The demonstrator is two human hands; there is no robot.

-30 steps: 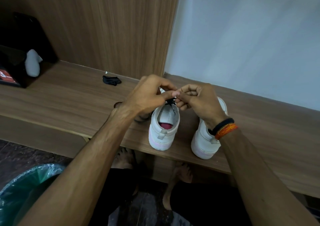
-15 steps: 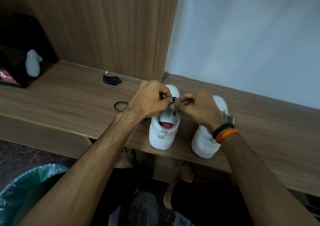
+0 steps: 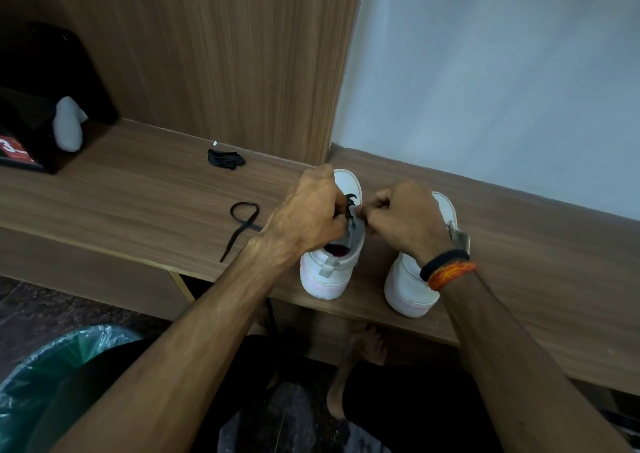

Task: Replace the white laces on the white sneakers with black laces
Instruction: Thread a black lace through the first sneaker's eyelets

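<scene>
At the far left a green-lined bin (image 3: 52, 376) stands on the floor, and a bundled black lace (image 3: 225, 158) waits untouched on the shelf (image 3: 138, 189). Nearer, the loose tail of the working lace (image 3: 242, 224) now lies looped on the wood, where a second ago little of it showed. The left hand (image 3: 308, 213) has dropped onto the left sneaker (image 3: 329, 272), fingers curled, pinching black lace at the eyelets. The right hand (image 3: 405, 217), lower too, pinches close beside it; what it grips I cannot tell. The right sneaker (image 3: 408, 289) sits half hidden behind that wrist. Lacing looks under way on the first shoe.
</scene>
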